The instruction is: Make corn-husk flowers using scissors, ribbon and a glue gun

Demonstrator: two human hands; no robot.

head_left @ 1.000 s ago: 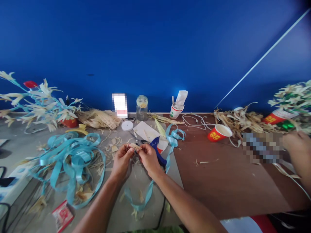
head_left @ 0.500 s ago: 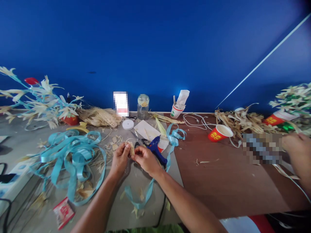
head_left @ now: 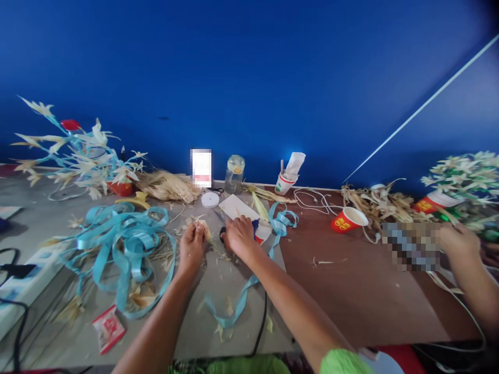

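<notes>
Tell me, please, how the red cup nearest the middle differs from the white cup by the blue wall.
The red cup carries yellow print, while the white cup shows a red band and green mark. A pale sheet and a stick rise from the white cup; nothing rises from the red cup. Both have open tops.

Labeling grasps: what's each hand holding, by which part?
Left hand: pale husk piece, pinched by one edge. Right hand: at the black scissor handle; whether it's gripped can't be told.
</notes>
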